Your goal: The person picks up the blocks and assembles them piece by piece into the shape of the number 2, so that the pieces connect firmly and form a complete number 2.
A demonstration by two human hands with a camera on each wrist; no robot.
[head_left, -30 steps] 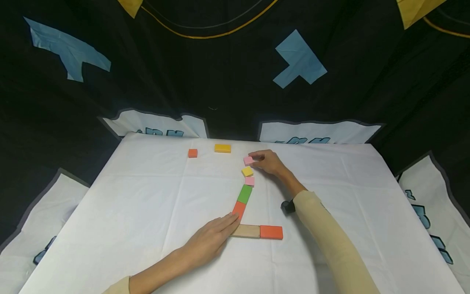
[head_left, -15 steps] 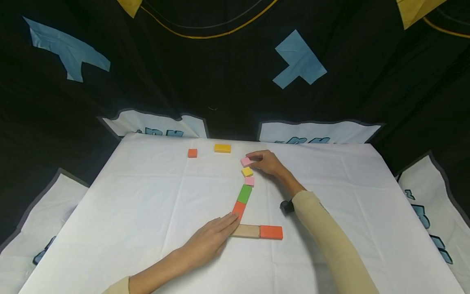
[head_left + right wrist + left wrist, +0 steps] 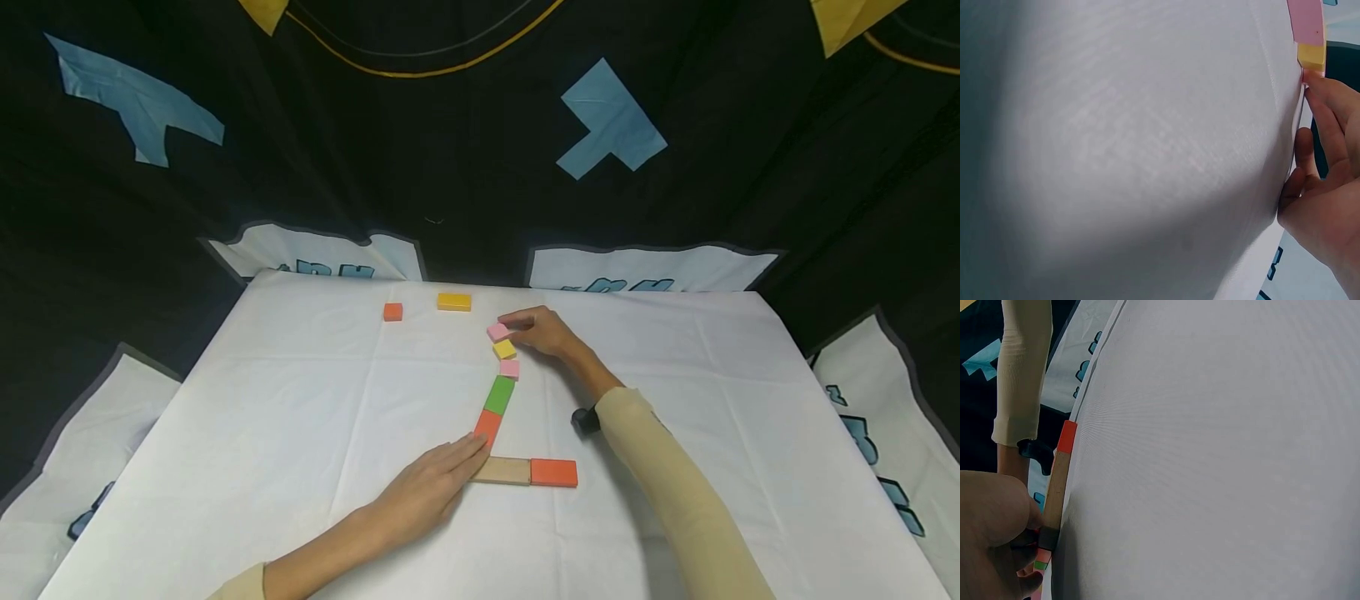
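My right hand (image 3: 542,329) pinches a small pink block (image 3: 498,332) at the top of a curved line of blocks. Just below it lies a yellow block (image 3: 505,349), tilted, then a second pink block (image 3: 509,369). A green block (image 3: 499,395) and an orange-red block (image 3: 487,427) carry the line down toward my left hand (image 3: 435,487). That hand rests with extended fingers over the corner, beside a plain wooden block (image 3: 504,471) with another orange-red block (image 3: 553,472) at its right end. In the left wrist view a dark block (image 3: 1048,538) shows under the fingers.
Toward the back edge of the white-covered table (image 3: 247,450) lie a small orange-red block (image 3: 393,312) and a yellow-orange block (image 3: 453,302). A black curtain (image 3: 465,183) with blue tape hangs behind. A black wrist device (image 3: 585,422) sits by the right sleeve.
My right hand has shifted slightly left with the pink block, bringing it to the upper left of the yellow block. The left hand stays in place.
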